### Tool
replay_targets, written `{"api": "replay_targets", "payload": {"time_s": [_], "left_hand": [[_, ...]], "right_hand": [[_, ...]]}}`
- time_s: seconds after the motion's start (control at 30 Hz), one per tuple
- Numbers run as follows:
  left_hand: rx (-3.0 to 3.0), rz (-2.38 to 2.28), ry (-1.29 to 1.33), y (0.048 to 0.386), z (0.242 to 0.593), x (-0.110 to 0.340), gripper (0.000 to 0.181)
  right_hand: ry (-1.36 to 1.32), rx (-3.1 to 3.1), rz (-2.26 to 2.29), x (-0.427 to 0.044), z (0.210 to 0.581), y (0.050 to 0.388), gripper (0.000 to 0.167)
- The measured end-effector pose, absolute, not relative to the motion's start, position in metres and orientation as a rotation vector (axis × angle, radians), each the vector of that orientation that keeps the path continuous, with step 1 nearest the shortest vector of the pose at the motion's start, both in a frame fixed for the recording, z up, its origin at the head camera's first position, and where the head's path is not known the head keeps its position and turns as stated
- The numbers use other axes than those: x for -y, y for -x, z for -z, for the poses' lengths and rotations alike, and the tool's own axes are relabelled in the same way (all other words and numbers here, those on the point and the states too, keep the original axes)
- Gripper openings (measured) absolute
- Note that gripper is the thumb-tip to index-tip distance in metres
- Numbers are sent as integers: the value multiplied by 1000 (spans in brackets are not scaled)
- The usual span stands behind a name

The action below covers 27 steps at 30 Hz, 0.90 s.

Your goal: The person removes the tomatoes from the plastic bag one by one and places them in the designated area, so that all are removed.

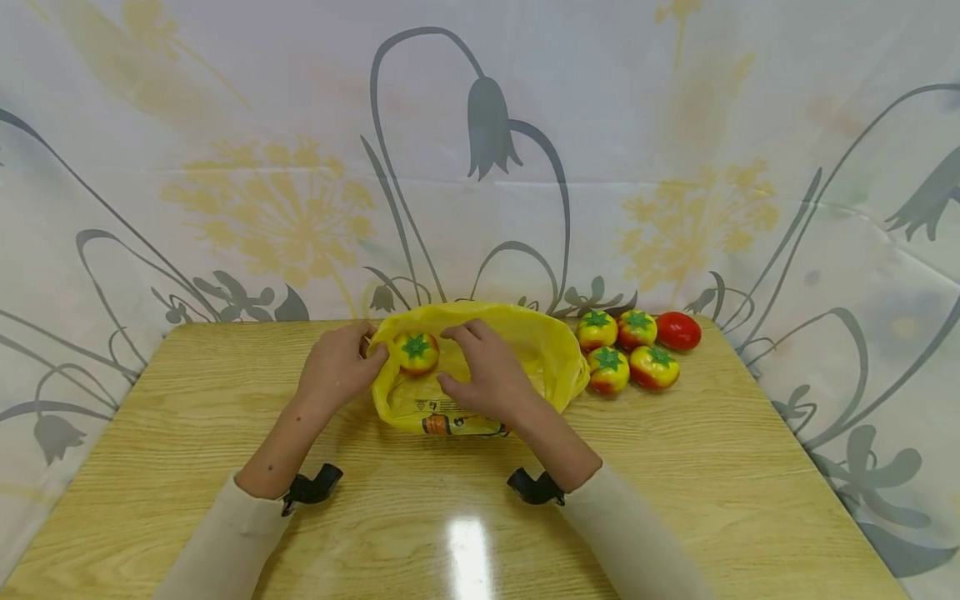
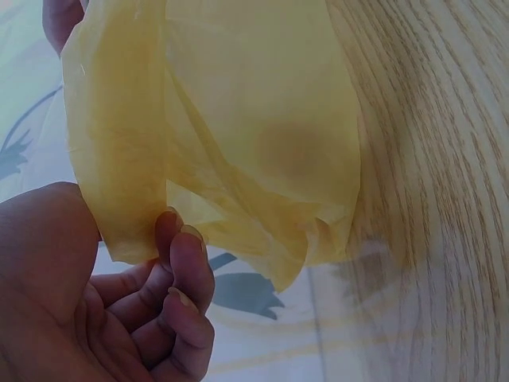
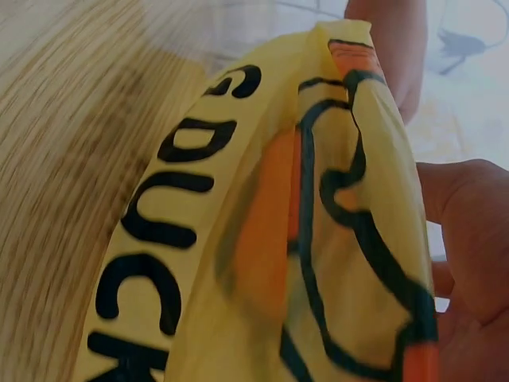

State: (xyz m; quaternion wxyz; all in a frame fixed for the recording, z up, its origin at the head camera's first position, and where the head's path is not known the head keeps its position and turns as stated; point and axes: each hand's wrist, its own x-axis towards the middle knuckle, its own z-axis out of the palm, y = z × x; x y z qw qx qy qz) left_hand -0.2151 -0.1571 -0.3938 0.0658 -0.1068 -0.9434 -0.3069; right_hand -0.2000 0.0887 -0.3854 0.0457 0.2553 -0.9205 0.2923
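Observation:
A yellow plastic bag [image 1: 558,350] stands on the wooden table, its mouth spread upward. Inside it at the left lies one yellow-and-red toy fruit [image 1: 417,353] with a green leafy top. My left hand [image 1: 337,367] pinches the bag's left rim between thumb and fingers; the left wrist view shows these fingers [image 2: 191,263] at the film's edge. Over the bag's mouth, my right hand [image 1: 487,367] has thumb and fingers apart with nothing between them, close to the fruit. In the right wrist view, black letters and an orange print mark the bag [image 3: 238,239], which partly hides that hand [image 3: 477,247].
Right of the bag, several similar toy fruits [image 1: 608,370] sit grouped, with a plain red one [image 1: 678,331] at their right end. A flower-patterned curtain [image 1: 300,167] rises behind the table [image 1: 420,517]. Dark wrist mounts [image 1: 311,487] sit at both cuffs.

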Motion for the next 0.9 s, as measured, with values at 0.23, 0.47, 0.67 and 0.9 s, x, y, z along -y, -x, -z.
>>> {"api": "replay_targets", "payload": {"time_s": [0.23,0.47,0.67,0.9], "left_hand": [[2853,938,315,215,393,157,33],[2847,914,313,214,393,159,30],[2848,913,325,215,393,159,32],[2849,916,337,216,393,158,36]], "right_hand": [[-794,2821,-879,-76,391,205,56],[-784,2875,-868,-64,390,209,62],[-843,2879,-839,-53,390,215,62],[-812,2910,-815,-46,393,221,64]]}}
